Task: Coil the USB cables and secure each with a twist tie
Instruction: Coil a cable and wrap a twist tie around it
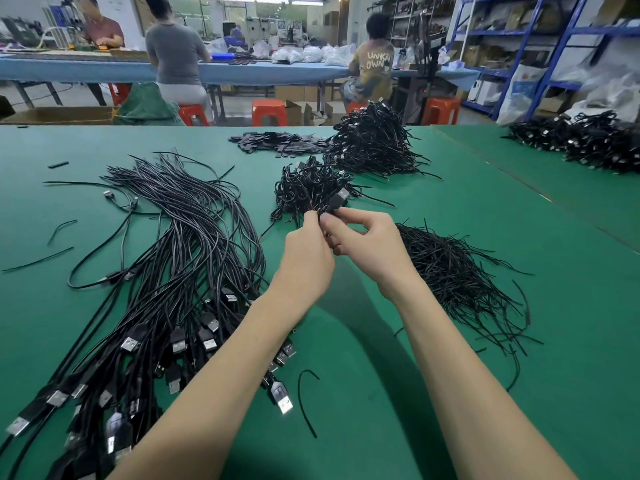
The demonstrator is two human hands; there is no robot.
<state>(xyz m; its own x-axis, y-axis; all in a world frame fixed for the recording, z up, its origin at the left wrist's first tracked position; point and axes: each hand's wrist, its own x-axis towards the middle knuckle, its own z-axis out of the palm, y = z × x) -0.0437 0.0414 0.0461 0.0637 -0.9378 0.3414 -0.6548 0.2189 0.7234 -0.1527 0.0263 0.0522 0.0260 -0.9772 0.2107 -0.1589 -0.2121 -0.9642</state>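
Observation:
Both hands meet above the middle of the green table (pixel 415 393). My left hand (pixel 306 252) and my right hand (pixel 363 242) together grip one small coiled black USB cable (pixel 337 199), whose plug pokes up above the fingers. Most of the coil is hidden inside the fingers. A large bundle of uncoiled USB cables (pixel 166 271) lies to the left, plugs toward me. A heap of black twist ties (pixel 453 271) lies to the right of my right hand. Just beyond the hands sits a pile of coiled cables (pixel 308 188).
A bigger heap of coiled cables (pixel 374 143) lies farther back, with flat black pieces (pixel 277 142) beside it. Another cable heap (pixel 581 140) is at the far right. Loose ties (pixel 304 400) are scattered on the table. People sit at a blue bench (pixel 104 69) behind.

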